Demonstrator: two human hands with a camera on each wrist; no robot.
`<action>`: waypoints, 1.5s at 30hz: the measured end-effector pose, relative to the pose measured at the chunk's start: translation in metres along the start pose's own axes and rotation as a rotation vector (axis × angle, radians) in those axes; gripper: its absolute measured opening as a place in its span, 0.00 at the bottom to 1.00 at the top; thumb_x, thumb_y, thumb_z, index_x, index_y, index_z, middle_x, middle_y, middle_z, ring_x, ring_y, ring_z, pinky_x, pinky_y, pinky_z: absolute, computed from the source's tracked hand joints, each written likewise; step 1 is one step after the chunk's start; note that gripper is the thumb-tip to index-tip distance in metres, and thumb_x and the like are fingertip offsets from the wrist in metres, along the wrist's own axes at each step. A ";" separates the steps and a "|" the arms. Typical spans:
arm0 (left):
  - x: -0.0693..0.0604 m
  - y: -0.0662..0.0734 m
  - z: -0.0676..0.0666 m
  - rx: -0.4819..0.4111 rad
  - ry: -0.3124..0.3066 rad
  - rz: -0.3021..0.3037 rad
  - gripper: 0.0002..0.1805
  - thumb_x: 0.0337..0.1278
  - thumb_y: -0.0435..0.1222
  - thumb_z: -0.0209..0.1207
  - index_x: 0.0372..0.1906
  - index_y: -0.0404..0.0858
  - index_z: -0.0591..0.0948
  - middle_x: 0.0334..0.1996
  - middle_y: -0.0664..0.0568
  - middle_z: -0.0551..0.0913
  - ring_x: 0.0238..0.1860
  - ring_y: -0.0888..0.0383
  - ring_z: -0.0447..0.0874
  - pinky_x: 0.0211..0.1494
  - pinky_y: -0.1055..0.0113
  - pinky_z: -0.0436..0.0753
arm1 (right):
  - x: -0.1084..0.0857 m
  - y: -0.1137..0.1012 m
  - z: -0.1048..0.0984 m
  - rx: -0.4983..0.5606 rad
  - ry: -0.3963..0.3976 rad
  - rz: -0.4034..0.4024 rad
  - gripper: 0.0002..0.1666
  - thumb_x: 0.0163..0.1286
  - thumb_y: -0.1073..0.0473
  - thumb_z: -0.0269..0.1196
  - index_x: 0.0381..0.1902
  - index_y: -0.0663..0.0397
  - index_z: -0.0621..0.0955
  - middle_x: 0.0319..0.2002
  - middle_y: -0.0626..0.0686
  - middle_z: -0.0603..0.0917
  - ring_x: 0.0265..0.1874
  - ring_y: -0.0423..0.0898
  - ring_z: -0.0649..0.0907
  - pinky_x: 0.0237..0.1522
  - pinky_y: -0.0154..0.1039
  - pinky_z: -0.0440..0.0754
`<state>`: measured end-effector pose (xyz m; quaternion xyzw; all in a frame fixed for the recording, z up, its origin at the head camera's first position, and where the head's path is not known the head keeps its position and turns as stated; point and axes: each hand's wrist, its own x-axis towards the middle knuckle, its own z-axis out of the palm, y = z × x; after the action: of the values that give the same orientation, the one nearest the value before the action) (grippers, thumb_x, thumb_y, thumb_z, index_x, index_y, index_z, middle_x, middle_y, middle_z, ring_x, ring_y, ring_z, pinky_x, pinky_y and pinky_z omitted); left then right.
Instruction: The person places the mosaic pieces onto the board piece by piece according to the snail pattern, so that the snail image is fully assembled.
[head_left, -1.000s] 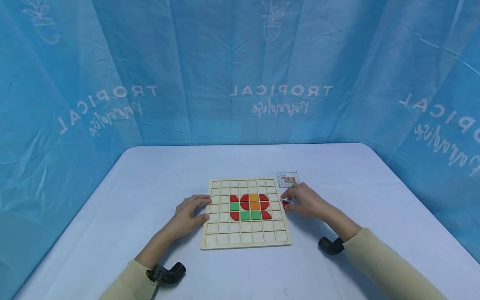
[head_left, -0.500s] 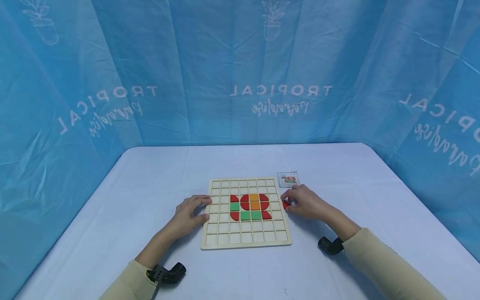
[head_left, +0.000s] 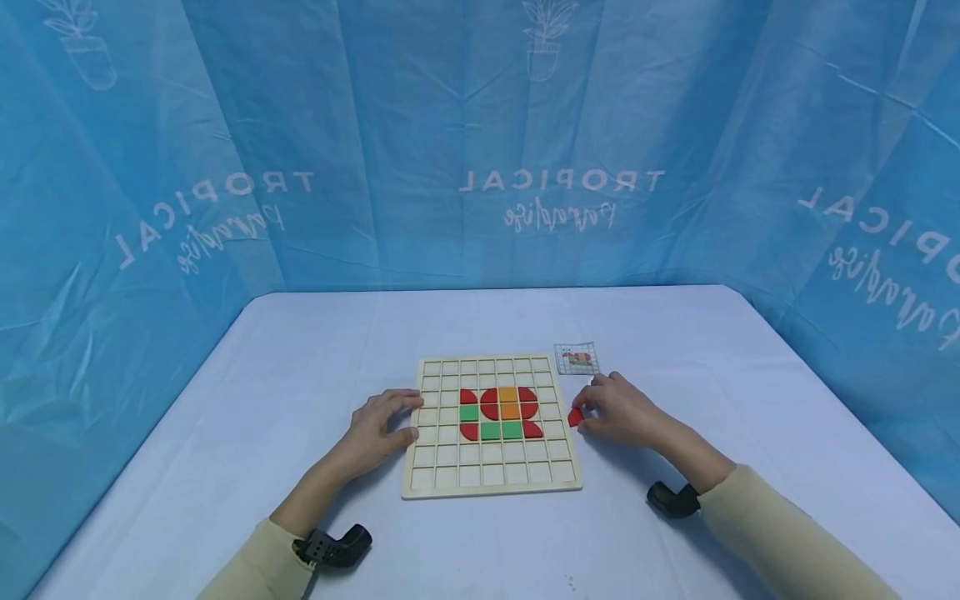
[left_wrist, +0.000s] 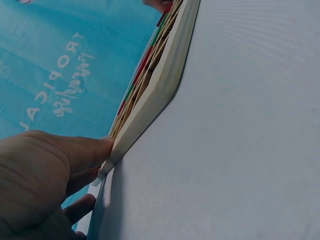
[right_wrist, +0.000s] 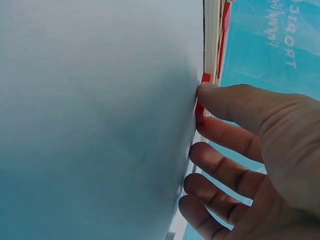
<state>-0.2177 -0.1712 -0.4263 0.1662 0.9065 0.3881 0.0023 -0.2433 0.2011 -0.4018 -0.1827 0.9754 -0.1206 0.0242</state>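
Observation:
A square wooden grid board (head_left: 446, 477) lies flat on the table, with red, green and orange tiles set in its middle cells. At the board's left edge rests my left hand (head_left: 371, 437), its thumb (left_wrist: 90, 150) and fingertips touching the rim without wrapping round it. Just off the right edge, my right hand (head_left: 618, 410) pinches a red tile (head_left: 575, 417) between thumb and index finger. That red tile (right_wrist: 200, 107) is partly covered by the thumb in the right wrist view, where the other fingers are loosely bent.
A small printed card (head_left: 576, 358) with a grid and coloured picture lies by the board's upper right corner. White cloth (head_left: 480, 550) covers the table. Blue printed curtains (head_left: 420, 133) hang around its back and sides.
My right hand has shifted slightly right and toward me, away from the board's edge, and the red tile has moved with it and turned. The left hand and board stay still.

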 end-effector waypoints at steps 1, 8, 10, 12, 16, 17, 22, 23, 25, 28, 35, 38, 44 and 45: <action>0.000 0.000 0.000 0.002 0.001 0.000 0.23 0.57 0.35 0.61 0.59 0.37 0.75 0.65 0.45 0.69 0.68 0.41 0.59 0.66 0.38 0.49 | -0.001 0.000 0.000 0.001 0.000 0.002 0.15 0.51 0.52 0.72 0.38 0.43 0.85 0.34 0.45 0.78 0.37 0.44 0.71 0.35 0.36 0.71; 0.000 0.000 0.001 0.000 0.000 -0.015 0.23 0.56 0.35 0.61 0.59 0.37 0.75 0.65 0.46 0.69 0.68 0.41 0.58 0.67 0.38 0.48 | -0.008 0.003 0.000 -0.017 0.012 0.006 0.13 0.50 0.51 0.73 0.36 0.43 0.85 0.36 0.45 0.80 0.38 0.43 0.71 0.36 0.36 0.72; 0.000 0.000 0.001 -0.004 0.000 -0.017 0.24 0.56 0.34 0.61 0.59 0.37 0.75 0.65 0.46 0.69 0.68 0.41 0.58 0.67 0.38 0.48 | -0.009 0.004 -0.002 -0.025 0.019 0.011 0.14 0.50 0.51 0.73 0.36 0.43 0.85 0.35 0.45 0.80 0.38 0.43 0.72 0.36 0.36 0.73; 0.000 0.000 0.001 -0.002 0.000 -0.016 0.24 0.56 0.34 0.60 0.59 0.37 0.75 0.65 0.46 0.69 0.68 0.41 0.58 0.67 0.38 0.48 | -0.011 0.005 -0.005 -0.025 0.029 0.011 0.14 0.50 0.52 0.73 0.36 0.44 0.85 0.36 0.46 0.81 0.39 0.44 0.72 0.37 0.36 0.73; 0.000 0.000 0.001 0.006 0.003 -0.009 0.24 0.56 0.34 0.60 0.59 0.37 0.75 0.65 0.46 0.69 0.68 0.41 0.59 0.67 0.38 0.48 | -0.012 0.005 -0.014 -0.009 0.057 -0.013 0.14 0.52 0.53 0.72 0.38 0.45 0.85 0.38 0.47 0.82 0.40 0.44 0.73 0.38 0.37 0.75; 0.000 0.000 0.000 0.007 0.005 -0.006 0.24 0.56 0.34 0.60 0.59 0.37 0.75 0.65 0.46 0.69 0.68 0.41 0.59 0.67 0.37 0.48 | -0.011 0.004 -0.015 -0.006 0.064 -0.024 0.13 0.53 0.53 0.71 0.38 0.45 0.85 0.38 0.47 0.82 0.40 0.44 0.73 0.38 0.37 0.76; 0.000 -0.001 0.000 0.006 0.009 -0.003 0.24 0.56 0.34 0.60 0.59 0.36 0.75 0.65 0.45 0.69 0.68 0.40 0.59 0.67 0.37 0.48 | 0.000 -0.014 -0.020 0.033 0.087 -0.089 0.14 0.54 0.53 0.71 0.39 0.46 0.85 0.39 0.47 0.84 0.49 0.49 0.76 0.48 0.44 0.78; 0.000 -0.002 0.000 0.008 0.009 -0.004 0.24 0.56 0.34 0.60 0.59 0.37 0.75 0.65 0.45 0.69 0.68 0.40 0.59 0.67 0.37 0.48 | 0.004 -0.019 -0.020 0.040 0.086 -0.100 0.13 0.54 0.53 0.70 0.39 0.46 0.85 0.40 0.47 0.84 0.50 0.50 0.76 0.49 0.46 0.78; 0.000 -0.002 0.000 0.008 0.006 -0.007 0.23 0.56 0.34 0.60 0.59 0.37 0.75 0.65 0.46 0.69 0.68 0.41 0.59 0.67 0.37 0.48 | 0.011 -0.029 -0.019 0.050 0.082 -0.118 0.13 0.55 0.53 0.70 0.39 0.46 0.85 0.39 0.47 0.84 0.51 0.50 0.76 0.52 0.48 0.77; 0.001 -0.002 0.001 0.007 0.002 -0.018 0.23 0.56 0.35 0.60 0.59 0.38 0.75 0.65 0.46 0.69 0.68 0.41 0.58 0.68 0.37 0.48 | 0.024 -0.045 -0.016 0.065 0.077 -0.128 0.14 0.56 0.51 0.69 0.40 0.47 0.85 0.37 0.45 0.83 0.46 0.46 0.76 0.48 0.45 0.77; 0.002 -0.002 0.002 0.011 0.001 -0.032 0.23 0.56 0.34 0.60 0.59 0.39 0.75 0.66 0.48 0.69 0.69 0.42 0.58 0.68 0.38 0.47 | 0.060 -0.077 -0.006 0.143 0.066 -0.139 0.13 0.58 0.51 0.67 0.41 0.45 0.85 0.38 0.45 0.82 0.40 0.42 0.73 0.40 0.37 0.75; 0.001 -0.001 0.002 0.006 -0.003 -0.035 0.23 0.56 0.34 0.60 0.59 0.39 0.75 0.66 0.48 0.69 0.69 0.42 0.58 0.68 0.38 0.47 | 0.072 -0.091 -0.002 0.161 0.055 -0.160 0.12 0.59 0.52 0.67 0.41 0.46 0.84 0.36 0.46 0.81 0.39 0.43 0.73 0.40 0.37 0.75; 0.002 -0.001 0.002 0.004 -0.009 -0.043 0.23 0.56 0.34 0.60 0.59 0.39 0.75 0.66 0.48 0.69 0.69 0.43 0.57 0.69 0.38 0.46 | 0.090 -0.116 0.004 0.146 0.026 -0.191 0.13 0.60 0.52 0.66 0.42 0.47 0.84 0.37 0.47 0.81 0.39 0.43 0.73 0.40 0.37 0.75; 0.002 -0.001 0.002 0.002 -0.010 -0.044 0.23 0.56 0.34 0.60 0.59 0.39 0.75 0.66 0.48 0.69 0.69 0.43 0.57 0.69 0.38 0.46 | 0.092 -0.119 0.005 0.140 0.023 -0.188 0.13 0.60 0.51 0.66 0.42 0.47 0.85 0.37 0.47 0.81 0.39 0.44 0.73 0.40 0.37 0.75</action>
<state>-0.2192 -0.1698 -0.4278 0.1484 0.9103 0.3860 0.0153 -0.2869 0.0586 -0.3779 -0.2697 0.9434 -0.1924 0.0141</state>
